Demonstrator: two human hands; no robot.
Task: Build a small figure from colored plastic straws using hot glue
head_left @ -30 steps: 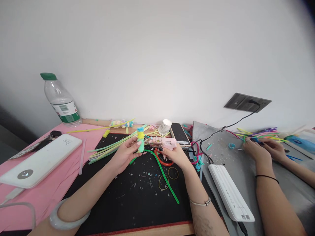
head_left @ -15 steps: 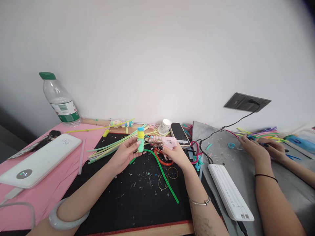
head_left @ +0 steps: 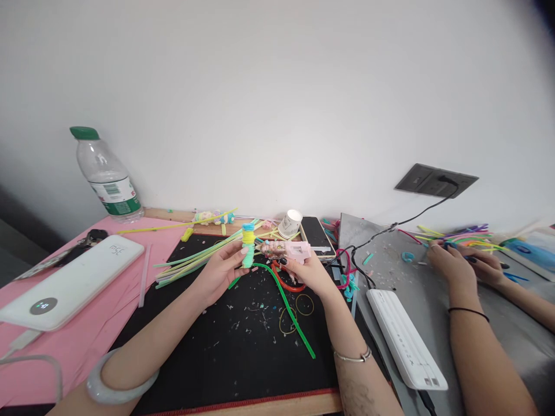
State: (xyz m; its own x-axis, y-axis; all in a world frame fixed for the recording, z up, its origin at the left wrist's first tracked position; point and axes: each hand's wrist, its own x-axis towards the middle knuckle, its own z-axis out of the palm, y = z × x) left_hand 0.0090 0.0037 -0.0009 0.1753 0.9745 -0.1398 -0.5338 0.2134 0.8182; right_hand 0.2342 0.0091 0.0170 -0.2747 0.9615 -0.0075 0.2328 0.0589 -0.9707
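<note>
My left hand (head_left: 220,271) is closed round a small upright roll of coiled straw (head_left: 248,245), banded green, yellow and blue. My right hand (head_left: 306,271) grips a pink glue gun (head_left: 288,249) with its nozzle pointing left at the roll. Both hands hover over a black mat (head_left: 243,341) speckled with scraps. A long green straw (head_left: 286,303) runs from the roll across the mat toward me. An orange-red loop (head_left: 288,284) and two rubber bands (head_left: 299,312) lie beneath my right hand.
A bundle of pale straws (head_left: 195,254) lies left of the roll. A white power bank (head_left: 69,283), a water bottle (head_left: 106,176), a paper cup (head_left: 290,222) and a phone (head_left: 316,234) stand around. At right, another person's hands (head_left: 459,263) handle coloured straws beside a second white power bank (head_left: 405,341).
My hands and the roll have barely moved. The other person's hands at right have shifted slightly among the coloured straws.
</note>
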